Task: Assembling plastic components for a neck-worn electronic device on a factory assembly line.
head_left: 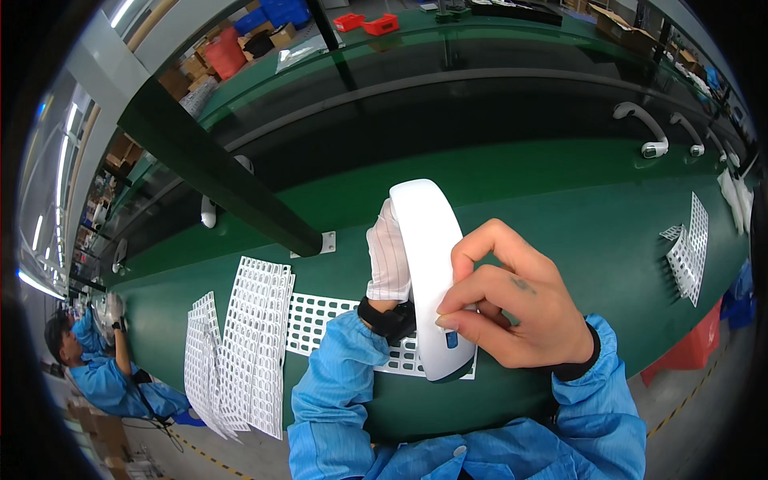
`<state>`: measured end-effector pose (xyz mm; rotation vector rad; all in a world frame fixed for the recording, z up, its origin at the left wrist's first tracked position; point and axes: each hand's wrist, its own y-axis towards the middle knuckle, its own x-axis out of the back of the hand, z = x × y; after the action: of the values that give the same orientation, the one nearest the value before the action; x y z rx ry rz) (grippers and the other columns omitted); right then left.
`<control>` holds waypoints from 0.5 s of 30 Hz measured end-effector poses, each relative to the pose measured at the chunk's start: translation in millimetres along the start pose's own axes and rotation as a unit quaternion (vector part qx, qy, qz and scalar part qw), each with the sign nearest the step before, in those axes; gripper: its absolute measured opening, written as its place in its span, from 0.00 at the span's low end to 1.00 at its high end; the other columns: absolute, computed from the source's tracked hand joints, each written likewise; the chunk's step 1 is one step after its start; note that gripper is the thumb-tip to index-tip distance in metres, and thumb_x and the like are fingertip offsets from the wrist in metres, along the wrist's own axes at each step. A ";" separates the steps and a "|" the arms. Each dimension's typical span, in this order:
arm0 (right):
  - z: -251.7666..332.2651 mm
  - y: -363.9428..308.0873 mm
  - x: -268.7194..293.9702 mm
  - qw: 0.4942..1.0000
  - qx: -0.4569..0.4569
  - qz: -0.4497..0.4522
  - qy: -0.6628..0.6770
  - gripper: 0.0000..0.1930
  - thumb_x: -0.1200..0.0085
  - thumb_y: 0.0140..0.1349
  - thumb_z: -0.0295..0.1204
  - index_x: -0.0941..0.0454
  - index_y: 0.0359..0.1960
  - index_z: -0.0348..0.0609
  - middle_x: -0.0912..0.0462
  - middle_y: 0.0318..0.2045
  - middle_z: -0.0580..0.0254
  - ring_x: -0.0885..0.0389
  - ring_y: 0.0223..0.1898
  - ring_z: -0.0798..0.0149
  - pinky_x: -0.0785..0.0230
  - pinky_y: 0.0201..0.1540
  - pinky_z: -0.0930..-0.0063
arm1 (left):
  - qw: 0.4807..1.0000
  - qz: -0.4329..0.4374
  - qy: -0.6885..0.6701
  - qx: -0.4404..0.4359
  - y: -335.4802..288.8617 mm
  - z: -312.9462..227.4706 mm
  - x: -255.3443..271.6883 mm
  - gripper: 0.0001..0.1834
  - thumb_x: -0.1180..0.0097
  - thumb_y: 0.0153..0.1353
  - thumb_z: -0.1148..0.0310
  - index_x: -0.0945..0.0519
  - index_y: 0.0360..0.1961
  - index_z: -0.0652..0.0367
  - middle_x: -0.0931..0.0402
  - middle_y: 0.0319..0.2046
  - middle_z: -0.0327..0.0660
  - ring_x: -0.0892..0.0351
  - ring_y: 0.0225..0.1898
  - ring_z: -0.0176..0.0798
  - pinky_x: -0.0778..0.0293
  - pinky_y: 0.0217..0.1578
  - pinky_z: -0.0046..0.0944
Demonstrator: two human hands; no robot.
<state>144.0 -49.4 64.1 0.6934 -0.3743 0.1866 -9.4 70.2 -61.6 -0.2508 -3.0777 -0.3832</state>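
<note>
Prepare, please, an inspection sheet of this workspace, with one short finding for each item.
Surface: green tabletop, with a dark post bolted on it.
Work things: white curved piece, raised and upright, with a small blue mark near its lower end.
Clutter: perforated white sheets stacked at left, another partly under the left forearm, a curled one at far right.
Grips: left grip, gloved, holds the piece from behind; right grip, bare, has thumb and forefinger close together at its face; anything pinched cannot be told.
Cables: dark cord beside the co-worker, too small to trace.
Surroundings: co-worker at left; red bins beyond.
</note>
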 end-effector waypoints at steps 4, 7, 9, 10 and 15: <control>-3.3 -0.3 -0.6 1.000 -0.002 0.001 0.004 0.07 0.36 0.53 0.16 0.18 0.33 0.40 0.28 0.40 0.60 0.33 0.18 0.83 0.40 0.20 0.85 | 1.000 -0.005 -0.002 0.012 1.2 2.6 0.3 0.10 0.50 0.73 0.66 0.22 0.47 0.60 0.15 0.36 0.41 0.14 0.34 0.34 0.18 0.34 0.33; -8.3 -1.9 -1.9 1.000 0.013 -0.013 0.009 0.09 0.36 0.54 0.16 0.18 0.36 0.40 0.27 0.41 0.59 0.32 0.18 0.83 0.40 0.20 0.85 | 1.000 -0.002 -0.016 0.027 1.0 2.1 -2.2 0.10 0.49 0.72 0.67 0.23 0.48 0.60 0.16 0.37 0.41 0.14 0.35 0.33 0.18 0.35 0.33; -5.4 0.2 -2.6 1.000 0.005 -0.025 0.016 0.10 0.37 0.54 0.17 0.18 0.39 0.39 0.27 0.41 0.59 0.31 0.19 0.83 0.39 0.21 0.86 | 0.999 0.022 -0.023 -0.017 0.3 1.9 -2.7 0.10 0.46 0.70 0.68 0.23 0.48 0.60 0.17 0.38 0.40 0.15 0.37 0.33 0.18 0.37 0.33; -4.2 1.4 -3.0 0.999 -0.003 -0.039 0.023 0.11 0.37 0.55 0.17 0.19 0.41 0.38 0.27 0.41 0.58 0.31 0.20 0.83 0.39 0.22 0.87 | 0.999 0.022 -0.023 -0.019 0.6 1.7 -2.4 0.10 0.46 0.70 0.68 0.23 0.48 0.60 0.17 0.38 0.40 0.15 0.37 0.33 0.18 0.37 0.33; -11.5 -0.4 -1.3 0.991 -0.044 -0.025 0.123 0.10 0.46 0.63 0.19 0.21 0.45 0.33 0.28 0.42 0.57 0.29 0.24 0.81 0.38 0.25 0.86 | 0.999 -0.030 -0.003 0.020 -1.3 4.2 0.7 0.12 0.47 0.70 0.66 0.24 0.49 0.60 0.18 0.38 0.40 0.16 0.37 0.33 0.19 0.37 0.34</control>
<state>146.1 -42.3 55.2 0.5834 -0.1287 0.2036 -10.3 70.1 -66.0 -0.1602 -3.1016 -0.3220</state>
